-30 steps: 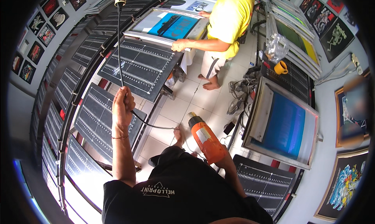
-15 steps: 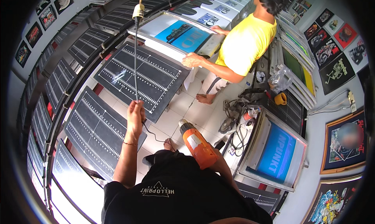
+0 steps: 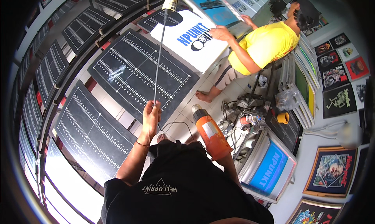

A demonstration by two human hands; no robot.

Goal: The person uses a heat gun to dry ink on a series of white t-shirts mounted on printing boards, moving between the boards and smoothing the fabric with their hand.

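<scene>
My left hand (image 3: 151, 116) is closed around a thin dark cord (image 3: 158, 67), pulled taut up to a pale hanging socket (image 3: 170, 3). Below my fist the cord runs on in a loose loop toward my right side. An orange heat gun (image 3: 211, 134) is in my right hand (image 3: 226, 160), its metal nozzle facing away from me. The gun's body hides most of my right fingers. Left of the cord lies a dark printing board (image 3: 133, 73) with white ruler marks. Beyond it, a white T-shirt (image 3: 183, 56) carries blue and black print.
A co-worker in a yellow shirt (image 3: 269, 46) holds a framed printing screen (image 3: 218, 9) raised over the row of shirts. On the right, a blue screen frame (image 3: 269, 165) and tangled cables (image 3: 234, 128) crowd a stand. More marked boards (image 3: 93, 126) line the left.
The co-worker has lifted the screen off the near shirt and moved it farther away, baring the print. My view has shifted, with both my hands still holding the cord and heat gun.
</scene>
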